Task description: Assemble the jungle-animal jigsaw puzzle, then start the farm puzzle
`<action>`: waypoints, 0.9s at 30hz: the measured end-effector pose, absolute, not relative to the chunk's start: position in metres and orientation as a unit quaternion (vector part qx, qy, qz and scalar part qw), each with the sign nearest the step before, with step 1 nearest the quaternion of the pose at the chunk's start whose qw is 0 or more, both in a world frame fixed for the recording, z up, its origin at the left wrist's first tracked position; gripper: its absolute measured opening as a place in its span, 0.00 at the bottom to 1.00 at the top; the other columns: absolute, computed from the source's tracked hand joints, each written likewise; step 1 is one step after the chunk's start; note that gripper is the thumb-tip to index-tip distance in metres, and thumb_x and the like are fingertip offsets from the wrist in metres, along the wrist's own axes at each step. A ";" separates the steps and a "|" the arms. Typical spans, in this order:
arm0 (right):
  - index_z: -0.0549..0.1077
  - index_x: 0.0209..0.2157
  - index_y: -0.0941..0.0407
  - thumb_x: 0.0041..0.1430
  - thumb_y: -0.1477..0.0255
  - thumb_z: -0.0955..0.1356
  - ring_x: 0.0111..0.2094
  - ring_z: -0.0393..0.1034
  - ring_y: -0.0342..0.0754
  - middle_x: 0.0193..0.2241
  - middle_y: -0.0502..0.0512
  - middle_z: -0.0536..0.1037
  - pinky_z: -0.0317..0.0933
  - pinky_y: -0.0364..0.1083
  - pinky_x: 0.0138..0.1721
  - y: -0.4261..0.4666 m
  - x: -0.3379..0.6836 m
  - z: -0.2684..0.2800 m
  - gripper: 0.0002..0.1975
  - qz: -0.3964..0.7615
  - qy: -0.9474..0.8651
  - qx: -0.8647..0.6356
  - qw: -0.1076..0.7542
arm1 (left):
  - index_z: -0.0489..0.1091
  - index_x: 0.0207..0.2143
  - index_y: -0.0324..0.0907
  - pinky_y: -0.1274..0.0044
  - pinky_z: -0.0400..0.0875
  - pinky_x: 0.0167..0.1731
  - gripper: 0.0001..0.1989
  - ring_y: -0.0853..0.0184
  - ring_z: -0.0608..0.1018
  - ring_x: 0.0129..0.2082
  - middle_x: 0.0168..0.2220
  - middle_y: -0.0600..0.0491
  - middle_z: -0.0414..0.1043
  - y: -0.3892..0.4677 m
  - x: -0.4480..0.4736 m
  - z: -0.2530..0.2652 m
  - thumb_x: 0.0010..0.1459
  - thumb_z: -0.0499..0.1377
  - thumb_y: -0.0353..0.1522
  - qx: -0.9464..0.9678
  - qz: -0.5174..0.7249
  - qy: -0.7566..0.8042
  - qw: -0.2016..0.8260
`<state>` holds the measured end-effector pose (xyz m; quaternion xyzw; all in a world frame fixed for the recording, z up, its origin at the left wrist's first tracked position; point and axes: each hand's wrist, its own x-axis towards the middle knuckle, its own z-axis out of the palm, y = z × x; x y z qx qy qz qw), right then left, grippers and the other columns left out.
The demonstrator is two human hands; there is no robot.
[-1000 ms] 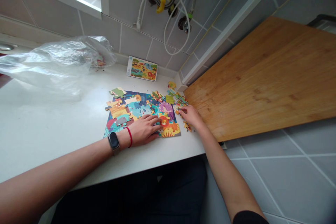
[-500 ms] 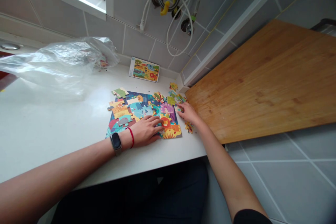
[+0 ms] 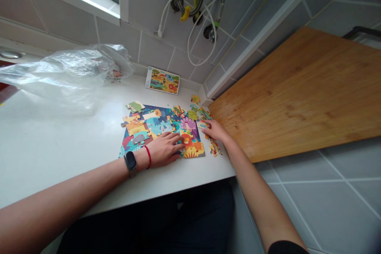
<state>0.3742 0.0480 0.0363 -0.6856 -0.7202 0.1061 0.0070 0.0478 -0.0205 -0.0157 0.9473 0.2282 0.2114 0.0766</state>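
My left hand [image 3: 168, 147] lies palm down on a colourful animal jigsaw, its fingers stretched out and resting at the lion pieces [image 3: 191, 145]. Under the joined pieces shows a dark blue base board [image 3: 157, 108]. At the jigsaw's right edge, my right hand [image 3: 216, 130] has its thumb and fingers closed on a pale puzzle piece [image 3: 203, 124], which the fingertips partly cover. Loose puzzle pieces [image 3: 214, 148] lie just below that hand, and more small pieces [image 3: 195, 99] lie above it. A green piece [image 3: 136, 106] overlaps the jigsaw's upper left corner.
A picture card [image 3: 162, 80] of the animal scene leans at the tiled wall. Left of it, a clear plastic bag [image 3: 80, 69] sits on the white counter [image 3: 59, 143]. A large wooden board [image 3: 297, 99] stands along the right side. Hoses and a white cable [image 3: 190, 47] hang above.
My right hand has shifted slightly, its fingers now more curled around the pale piece. The loose pieces below it have spread a little. My left hand stays put.
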 end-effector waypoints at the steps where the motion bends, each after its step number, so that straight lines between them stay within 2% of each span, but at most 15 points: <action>1: 0.78 0.60 0.57 0.58 0.63 0.77 0.47 0.78 0.58 0.48 0.63 0.83 0.69 0.52 0.52 0.050 0.376 0.037 0.30 0.108 -0.715 -0.691 0.010 | 0.73 0.59 0.44 0.56 0.68 0.60 0.18 0.48 0.73 0.62 0.62 0.41 0.72 -0.020 0.048 -0.016 0.71 0.58 0.39 0.947 0.212 0.228 0.077; 4: 0.82 0.55 0.54 0.64 0.61 0.73 0.49 0.79 0.61 0.47 0.63 0.85 0.69 0.54 0.54 0.058 0.381 0.037 0.21 0.118 -0.699 -0.705 0.016 | 0.74 0.58 0.43 0.56 0.68 0.60 0.18 0.48 0.74 0.62 0.62 0.40 0.72 -0.020 0.048 -0.017 0.71 0.58 0.39 0.945 0.217 0.229 0.081; 7: 0.82 0.56 0.52 0.66 0.66 0.70 0.51 0.80 0.61 0.49 0.61 0.85 0.69 0.54 0.56 0.068 0.385 0.034 0.19 0.126 -0.694 -0.708 0.020 | 0.74 0.58 0.43 0.56 0.68 0.60 0.18 0.47 0.74 0.62 0.62 0.40 0.72 -0.020 0.048 -0.017 0.71 0.58 0.39 0.945 0.218 0.227 0.087; 10: 0.78 0.61 0.53 0.64 0.70 0.70 0.55 0.78 0.60 0.53 0.60 0.84 0.69 0.53 0.57 0.079 0.386 0.028 0.24 0.128 -0.691 -0.711 0.029 | 0.74 0.58 0.43 0.57 0.68 0.59 0.17 0.47 0.74 0.62 0.62 0.40 0.72 -0.021 0.048 -0.017 0.71 0.58 0.39 0.944 0.225 0.225 0.090; 13: 0.70 0.68 0.53 0.63 0.69 0.71 0.57 0.77 0.61 0.55 0.62 0.82 0.69 0.53 0.58 0.089 0.389 0.024 0.32 0.115 -0.678 -0.724 0.049 | 0.74 0.57 0.43 0.58 0.68 0.59 0.17 0.49 0.74 0.61 0.61 0.41 0.73 -0.021 0.048 -0.018 0.71 0.58 0.39 0.941 0.239 0.223 0.090; 18: 0.57 0.74 0.61 0.64 0.67 0.70 0.50 0.81 0.62 0.49 0.69 0.84 0.72 0.52 0.52 0.093 0.401 0.031 0.41 0.101 -0.651 -0.749 0.074 | 0.74 0.57 0.43 0.58 0.69 0.59 0.17 0.48 0.74 0.60 0.61 0.41 0.73 -0.021 0.048 -0.018 0.71 0.58 0.39 0.942 0.234 0.226 0.085; 21: 0.52 0.76 0.61 0.63 0.70 0.69 0.52 0.80 0.61 0.52 0.69 0.83 0.72 0.54 0.54 0.089 0.404 0.034 0.43 0.113 -0.648 -0.749 0.079 | 0.74 0.57 0.43 0.57 0.69 0.58 0.17 0.48 0.74 0.60 0.61 0.40 0.73 -0.021 0.048 -0.018 0.71 0.58 0.39 0.943 0.231 0.225 0.083; 24: 0.58 0.73 0.58 0.60 0.73 0.71 0.58 0.76 0.62 0.58 0.67 0.79 0.69 0.56 0.60 0.085 0.401 0.034 0.42 0.125 -0.655 -0.741 0.084 | 0.74 0.57 0.43 0.57 0.68 0.59 0.17 0.48 0.74 0.61 0.61 0.40 0.73 -0.020 0.048 -0.019 0.71 0.59 0.39 0.942 0.236 0.224 0.084; 27: 0.68 0.68 0.56 0.57 0.76 0.72 0.60 0.75 0.62 0.59 0.65 0.79 0.67 0.56 0.62 0.083 0.396 0.033 0.37 0.138 -0.661 -0.732 0.088 | 0.74 0.57 0.43 0.58 0.68 0.59 0.17 0.48 0.74 0.61 0.61 0.41 0.72 -0.020 0.048 -0.019 0.71 0.59 0.39 0.941 0.238 0.224 0.087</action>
